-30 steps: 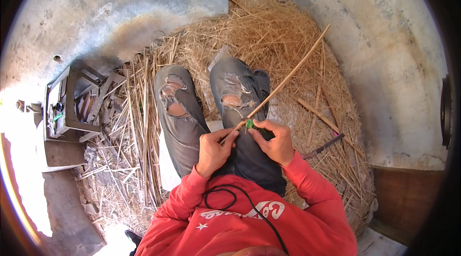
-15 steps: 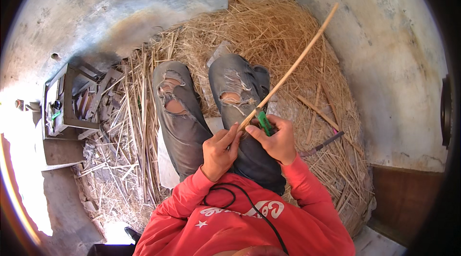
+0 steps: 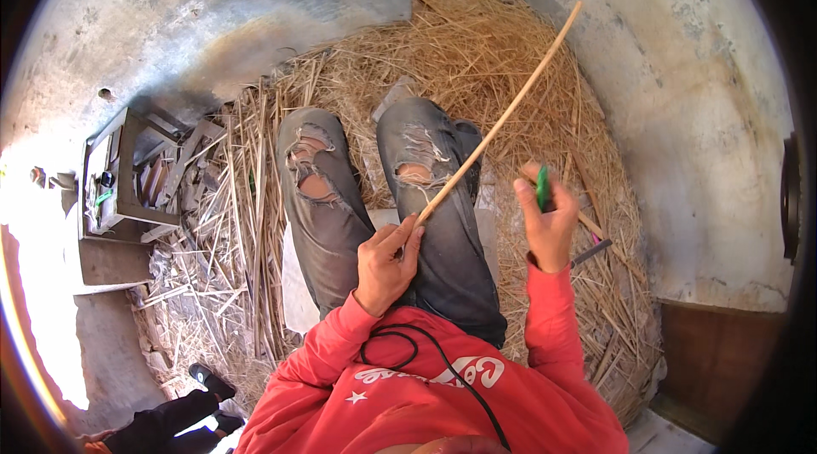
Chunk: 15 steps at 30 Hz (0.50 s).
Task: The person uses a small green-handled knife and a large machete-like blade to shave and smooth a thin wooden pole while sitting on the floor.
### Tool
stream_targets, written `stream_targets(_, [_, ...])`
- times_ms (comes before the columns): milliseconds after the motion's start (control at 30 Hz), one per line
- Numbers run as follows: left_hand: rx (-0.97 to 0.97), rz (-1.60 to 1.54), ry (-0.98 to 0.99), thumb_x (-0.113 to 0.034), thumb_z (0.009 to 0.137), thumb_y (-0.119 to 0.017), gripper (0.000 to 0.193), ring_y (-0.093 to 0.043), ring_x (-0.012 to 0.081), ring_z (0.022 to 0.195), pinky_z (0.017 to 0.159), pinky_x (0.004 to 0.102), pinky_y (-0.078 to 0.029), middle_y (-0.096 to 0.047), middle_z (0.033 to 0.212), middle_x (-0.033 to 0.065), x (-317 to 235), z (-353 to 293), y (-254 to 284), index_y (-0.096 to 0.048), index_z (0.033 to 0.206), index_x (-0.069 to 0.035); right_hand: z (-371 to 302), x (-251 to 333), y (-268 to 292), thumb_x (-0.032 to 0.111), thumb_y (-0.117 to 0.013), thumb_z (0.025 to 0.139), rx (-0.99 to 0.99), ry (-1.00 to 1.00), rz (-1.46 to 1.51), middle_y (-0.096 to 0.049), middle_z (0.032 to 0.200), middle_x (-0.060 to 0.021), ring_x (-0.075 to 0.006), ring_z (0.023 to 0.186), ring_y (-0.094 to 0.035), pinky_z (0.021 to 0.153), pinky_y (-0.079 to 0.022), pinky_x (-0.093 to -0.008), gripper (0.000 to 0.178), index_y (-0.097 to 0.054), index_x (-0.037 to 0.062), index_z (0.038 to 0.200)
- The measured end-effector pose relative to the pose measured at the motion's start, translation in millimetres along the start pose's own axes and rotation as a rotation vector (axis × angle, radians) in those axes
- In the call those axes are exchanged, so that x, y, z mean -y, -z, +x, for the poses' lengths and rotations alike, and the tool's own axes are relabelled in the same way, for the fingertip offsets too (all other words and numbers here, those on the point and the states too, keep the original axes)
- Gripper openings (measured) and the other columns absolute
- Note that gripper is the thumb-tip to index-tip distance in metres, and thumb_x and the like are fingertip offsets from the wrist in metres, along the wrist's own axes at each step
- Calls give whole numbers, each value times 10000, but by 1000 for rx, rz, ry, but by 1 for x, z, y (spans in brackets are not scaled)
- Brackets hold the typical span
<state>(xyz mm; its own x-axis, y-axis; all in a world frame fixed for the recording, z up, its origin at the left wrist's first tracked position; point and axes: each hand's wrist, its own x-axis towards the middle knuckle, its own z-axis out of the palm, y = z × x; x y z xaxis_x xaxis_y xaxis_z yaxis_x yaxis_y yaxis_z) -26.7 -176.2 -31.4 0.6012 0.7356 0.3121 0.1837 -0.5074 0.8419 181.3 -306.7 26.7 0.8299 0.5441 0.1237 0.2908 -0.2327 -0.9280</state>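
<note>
Left grip [image 3: 387, 267] pinches the stick [image 3: 502, 123] near 1 end, its length slanting rightward.

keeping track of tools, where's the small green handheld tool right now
In the head view, the small green handheld tool is in the person's right hand, right of and apart from the long tan wooden stick.

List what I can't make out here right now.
Head view, green tool: blurred, partly covered by the right hand; tip unclear.
Head view, stick: near end hidden by the left hand.
Head view, other person: most of the upper body cut off at the lower-left edge.
</note>
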Motion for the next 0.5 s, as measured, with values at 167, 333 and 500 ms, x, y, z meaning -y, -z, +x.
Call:
stream_targets(167, [56, -147, 104, -73, 960, -705, 203, -567, 155, 540, 526, 307, -447, -636, 687, 104, -2, -3, -2, -748, 1142, 7, 7, -29, 21, 253, -718, 978, -61, -20, 1, -592, 736, 6, -79, 661, -510, 605, -416, -273, 244, -685, 15, 1016])
stream_targets(333, [207, -455, 411, -138, 1043, -629, 246, -562, 53, 650, 580, 225, -440, -682, 776, 10, 2, -11, 3, -721, 1196, 31, -6, -30, -1, 274, -763, 940, -32, 35, -1, -597, 785, 4, -76, 698, -501, 627, -418, -259, 292, -674, 1, 990])
stream_targets(500, [341, -617, 532, -176, 1087, -558, 280, -485, 37, 610, 557, 205, -388, -648, 764, -11, -2, -19, 10, -682, 1229, 31, -14, -18, -31, 257, -836, 873, 99, -38, 246, -596, 804, 49, -37, 718, -509, 624, -406, -233, 376, -701, -18, 1091])
